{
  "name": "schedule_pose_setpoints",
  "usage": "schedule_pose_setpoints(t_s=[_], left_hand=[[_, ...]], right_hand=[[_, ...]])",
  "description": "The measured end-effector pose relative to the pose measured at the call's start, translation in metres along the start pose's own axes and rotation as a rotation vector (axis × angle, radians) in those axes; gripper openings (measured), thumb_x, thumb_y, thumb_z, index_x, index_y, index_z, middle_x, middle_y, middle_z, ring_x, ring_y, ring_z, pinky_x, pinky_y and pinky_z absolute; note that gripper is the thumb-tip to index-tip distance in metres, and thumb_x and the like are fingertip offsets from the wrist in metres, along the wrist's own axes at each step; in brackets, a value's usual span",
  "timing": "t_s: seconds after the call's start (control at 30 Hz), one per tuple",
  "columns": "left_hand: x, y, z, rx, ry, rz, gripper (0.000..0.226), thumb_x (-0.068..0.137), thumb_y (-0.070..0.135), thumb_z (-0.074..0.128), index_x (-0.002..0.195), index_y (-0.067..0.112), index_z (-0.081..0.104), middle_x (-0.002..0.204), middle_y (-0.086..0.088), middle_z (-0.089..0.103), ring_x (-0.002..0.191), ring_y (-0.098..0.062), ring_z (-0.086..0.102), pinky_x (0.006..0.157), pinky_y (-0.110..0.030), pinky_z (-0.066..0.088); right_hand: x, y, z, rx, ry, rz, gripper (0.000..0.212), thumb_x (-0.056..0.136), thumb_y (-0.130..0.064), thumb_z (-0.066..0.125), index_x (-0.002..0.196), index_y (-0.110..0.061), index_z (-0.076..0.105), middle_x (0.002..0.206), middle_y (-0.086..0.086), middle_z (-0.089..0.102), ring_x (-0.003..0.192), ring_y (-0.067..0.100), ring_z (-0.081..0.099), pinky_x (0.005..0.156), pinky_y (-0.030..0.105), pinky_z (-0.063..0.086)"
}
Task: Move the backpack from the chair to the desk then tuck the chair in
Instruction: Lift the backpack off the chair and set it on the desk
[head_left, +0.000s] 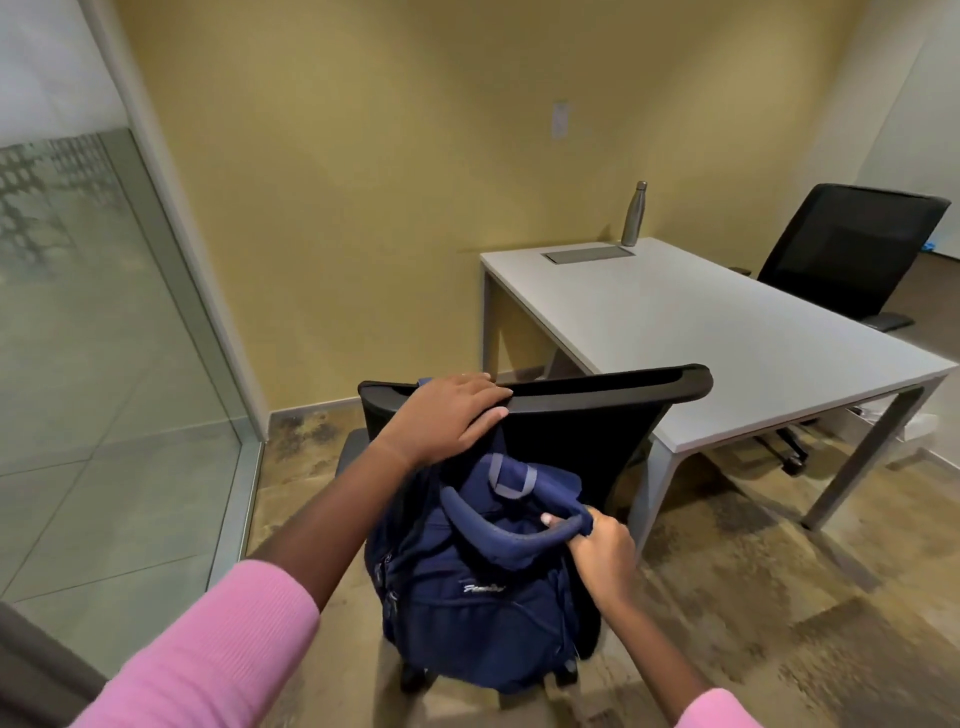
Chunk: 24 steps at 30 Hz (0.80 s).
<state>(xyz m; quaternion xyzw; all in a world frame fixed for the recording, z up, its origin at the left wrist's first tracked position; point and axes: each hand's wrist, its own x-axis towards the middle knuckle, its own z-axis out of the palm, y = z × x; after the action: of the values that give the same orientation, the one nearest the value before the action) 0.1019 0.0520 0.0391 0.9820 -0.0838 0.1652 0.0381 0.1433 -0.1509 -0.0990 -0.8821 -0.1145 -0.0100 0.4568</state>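
At the back of the black office chair (571, 441), in the head view, your right hand (602, 556) has its fingers (553, 518) closed around the top handle of the navy backpack (478, 587), which hangs against the backrest. Your left hand (447, 418) lies flat on the top rail, fingers extended. The white table (727, 332) holds only a steel bottle (635, 214); both steps look undone.

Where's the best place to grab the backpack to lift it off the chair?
By the padded top handle, from above. The backpack hangs upright against the chair, so that loop stands clear on top and the weight hangs straight under it. The right hand already has its fingers curled around it.
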Motion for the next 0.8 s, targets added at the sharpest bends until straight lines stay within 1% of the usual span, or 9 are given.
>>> schedule_pose_setpoints(t_s=[0.1,0.23,0.3,0.37,0.43,0.57,0.63,0.7,0.8], left_hand=[[0.01,-0.01,-0.005,-0.074,-0.103,0.017,0.038,0.097,0.033,0.031,0.119,0.014,0.055,0.121,-0.009,0.062,0.111,-0.025,0.055,0.092,-0.037,0.043],[0.013,-0.025,-0.01,-0.186,-0.14,0.019,0.045,0.092,0.038,0.026,0.106,0.013,0.06,0.11,-0.009,0.065,0.099,-0.025,0.057,0.085,-0.037,0.045],[0.013,-0.033,-0.012,-0.225,-0.142,-0.002,0.04,0.095,0.036,0.029,0.102,0.012,0.06,0.105,-0.01,0.065,0.094,-0.025,0.057,0.08,-0.036,0.044],[0.011,-0.042,-0.014,-0.253,-0.123,-0.021,0.034,0.097,0.031,0.032,0.098,0.012,0.061,0.102,-0.01,0.065,0.087,-0.022,0.055,0.074,-0.03,0.04],[0.006,-0.052,-0.016,-0.289,-0.097,-0.042,0.034,0.097,0.029,0.033,0.094,0.011,0.061,0.098,-0.011,0.066,0.084,-0.021,0.055,0.071,-0.031,0.039],[-0.008,-0.07,-0.021,-0.399,-0.044,-0.093,0.036,0.097,0.028,0.034,0.094,0.009,0.064,0.098,-0.011,0.068,0.087,-0.025,0.058,0.079,-0.037,0.044],[-0.014,-0.077,-0.022,-0.46,-0.004,-0.104,0.035,0.097,0.026,0.034,0.092,0.01,0.065,0.097,-0.01,0.069,0.087,-0.023,0.059,0.079,-0.033,0.042],[-0.02,-0.084,-0.023,-0.521,0.044,-0.128,0.035,0.097,0.024,0.035,0.088,0.01,0.067,0.093,-0.01,0.07,0.085,-0.021,0.059,0.075,-0.026,0.039],[-0.032,-0.097,-0.026,-0.596,0.16,-0.19,0.037,0.096,0.025,0.038,0.082,0.01,0.068,0.085,-0.007,0.068,0.079,-0.02,0.059,0.071,-0.026,0.039]], right_hand=[[-0.004,-0.001,0.0,0.04,0.034,0.005,0.025,0.077,-0.031,0.072,0.092,-0.01,0.072,0.08,0.014,0.074,0.081,0.033,0.066,0.061,0.035,0.045],[-0.003,-0.004,0.0,0.115,0.109,0.065,0.016,0.079,-0.021,0.069,0.09,-0.01,0.073,0.08,0.016,0.073,0.081,0.035,0.066,0.066,0.042,0.05],[-0.003,-0.01,0.002,0.153,0.148,0.086,0.013,0.079,-0.019,0.069,0.087,-0.01,0.073,0.08,0.017,0.073,0.081,0.036,0.066,0.068,0.043,0.05],[-0.004,-0.018,0.005,0.172,0.189,0.095,0.011,0.079,-0.018,0.069,0.085,-0.01,0.073,0.078,0.017,0.073,0.08,0.037,0.065,0.067,0.043,0.05],[-0.006,-0.026,0.009,0.185,0.221,0.105,0.007,0.08,-0.016,0.067,0.082,-0.011,0.072,0.077,0.017,0.072,0.078,0.037,0.065,0.066,0.043,0.05],[-0.011,-0.044,0.017,0.18,0.259,0.126,0.013,0.08,-0.008,0.061,0.086,-0.011,0.072,0.079,0.019,0.071,0.079,0.038,0.064,0.066,0.043,0.049],[-0.015,-0.054,0.02,0.169,0.283,0.122,0.012,0.079,-0.01,0.062,0.085,-0.012,0.072,0.077,0.019,0.071,0.077,0.037,0.064,0.065,0.041,0.048],[-0.02,-0.065,0.022,0.153,0.295,0.108,0.011,0.079,-0.011,0.063,0.085,-0.012,0.072,0.075,0.019,0.07,0.075,0.037,0.063,0.064,0.04,0.047],[-0.026,-0.082,0.028,0.133,0.31,0.087,0.011,0.08,-0.011,0.063,0.085,-0.01,0.072,0.073,0.019,0.069,0.074,0.037,0.062,0.063,0.039,0.044]])
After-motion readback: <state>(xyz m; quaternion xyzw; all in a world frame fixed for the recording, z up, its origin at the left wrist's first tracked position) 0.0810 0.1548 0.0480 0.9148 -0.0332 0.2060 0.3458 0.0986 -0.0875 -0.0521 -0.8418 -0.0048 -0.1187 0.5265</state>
